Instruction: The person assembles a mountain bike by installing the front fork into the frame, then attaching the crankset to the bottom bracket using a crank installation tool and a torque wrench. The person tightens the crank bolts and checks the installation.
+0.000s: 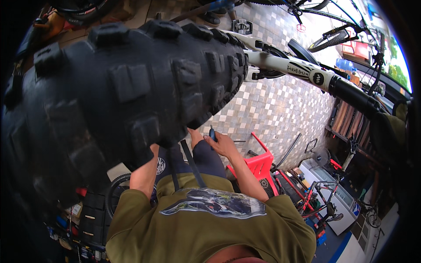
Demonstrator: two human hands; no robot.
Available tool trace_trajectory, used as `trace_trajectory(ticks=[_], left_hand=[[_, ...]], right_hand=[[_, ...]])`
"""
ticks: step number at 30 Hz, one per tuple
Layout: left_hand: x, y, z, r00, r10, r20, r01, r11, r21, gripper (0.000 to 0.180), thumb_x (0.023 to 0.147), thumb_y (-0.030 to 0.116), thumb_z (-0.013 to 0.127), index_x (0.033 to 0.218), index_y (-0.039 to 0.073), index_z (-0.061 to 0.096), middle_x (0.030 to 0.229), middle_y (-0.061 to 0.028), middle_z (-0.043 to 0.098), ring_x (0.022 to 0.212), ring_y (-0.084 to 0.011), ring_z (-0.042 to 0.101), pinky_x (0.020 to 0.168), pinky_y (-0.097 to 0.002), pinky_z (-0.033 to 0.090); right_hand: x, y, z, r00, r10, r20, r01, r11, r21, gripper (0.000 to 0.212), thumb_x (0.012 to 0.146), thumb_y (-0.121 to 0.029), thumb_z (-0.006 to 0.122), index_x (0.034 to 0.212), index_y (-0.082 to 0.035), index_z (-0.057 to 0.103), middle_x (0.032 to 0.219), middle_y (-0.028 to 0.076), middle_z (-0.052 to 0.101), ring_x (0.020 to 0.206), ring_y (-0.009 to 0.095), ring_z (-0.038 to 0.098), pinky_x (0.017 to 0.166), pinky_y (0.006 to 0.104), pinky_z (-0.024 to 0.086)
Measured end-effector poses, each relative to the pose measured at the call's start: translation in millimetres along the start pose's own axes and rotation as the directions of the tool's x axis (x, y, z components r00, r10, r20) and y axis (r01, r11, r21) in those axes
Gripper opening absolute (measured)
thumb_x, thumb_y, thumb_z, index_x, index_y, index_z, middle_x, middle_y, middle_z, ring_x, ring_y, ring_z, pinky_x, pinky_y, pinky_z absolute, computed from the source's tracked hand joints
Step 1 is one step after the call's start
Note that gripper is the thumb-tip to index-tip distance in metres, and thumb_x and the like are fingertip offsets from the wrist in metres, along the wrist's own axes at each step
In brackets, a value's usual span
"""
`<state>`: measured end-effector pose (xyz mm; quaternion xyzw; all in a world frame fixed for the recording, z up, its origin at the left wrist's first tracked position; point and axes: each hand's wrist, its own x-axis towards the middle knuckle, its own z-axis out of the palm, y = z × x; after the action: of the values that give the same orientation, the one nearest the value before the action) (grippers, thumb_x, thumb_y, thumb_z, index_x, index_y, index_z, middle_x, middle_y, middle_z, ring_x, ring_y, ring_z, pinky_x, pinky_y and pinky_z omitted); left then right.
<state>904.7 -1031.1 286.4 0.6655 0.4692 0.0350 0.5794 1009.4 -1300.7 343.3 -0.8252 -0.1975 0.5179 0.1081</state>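
Note:
A large black knobby bicycle tire fills the upper left, very close to me. It belongs to a bicycle with a white frame that runs off to the upper right. Below the tire's lower right edge, my right hand is closed around a tool with a dark blue handle. A thin rod shows just right of that hand; whether it is part of the tool I cannot tell. My left forearm goes up behind the tire, which hides the left hand and its fingers.
A red plastic chair stands right of my right forearm. Beyond it are a white display case and a red bicycle frame. More bicycles stand at the upper right on the tiled floor. Black drawers are at lower left.

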Motion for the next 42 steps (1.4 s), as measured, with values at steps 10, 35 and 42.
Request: trace_trajectory(ticks=[10,35,42], left_hand=[[23,5,21,0.995,-0.007,0.095,0.01,1.0,-0.024,0.035,0.085,0.022,0.073,0.11,-0.001,0.07,0.09,-0.006,0.072,0.08,-0.0131,0.064,0.078,-0.0309,0.053],[11,35,15,0.993,-0.034,0.117,0.037,0.999,-0.027,0.036,0.084,0.03,0.073,0.105,0.001,0.071,0.088,-0.0119,0.074,0.08,-0.0212,0.07,0.076,-0.0342,0.053],[-6,61,27,0.989,0.065,0.136,-0.044,0.987,-0.154,0.033,0.084,0.028,0.072,0.101,0.0,0.071,0.079,-0.0095,0.071,0.07,-0.0158,0.063,0.067,-0.0323,0.051]], right_hand=[[-12,3,-8,1.0,-0.003,0.011,0.004,0.998,-0.064,0.077,0.093,-0.07,0.051,0.086,0.006,0.063,0.075,0.029,0.066,0.079,0.047,0.067,0.073,0.0515,0.051],[-28,17,0,1.0,-0.011,-0.014,0.01,0.996,-0.087,0.073,0.094,-0.066,0.053,0.084,0.005,0.063,0.073,0.03,0.065,0.078,0.048,0.067,0.074,0.053,0.052],[-36,21,-3,1.0,0.018,-0.005,-0.018,0.998,-0.059,0.073,0.094,-0.066,0.053,0.084,0.005,0.063,0.073,0.029,0.066,0.078,0.047,0.067,0.074,0.0519,0.052]])
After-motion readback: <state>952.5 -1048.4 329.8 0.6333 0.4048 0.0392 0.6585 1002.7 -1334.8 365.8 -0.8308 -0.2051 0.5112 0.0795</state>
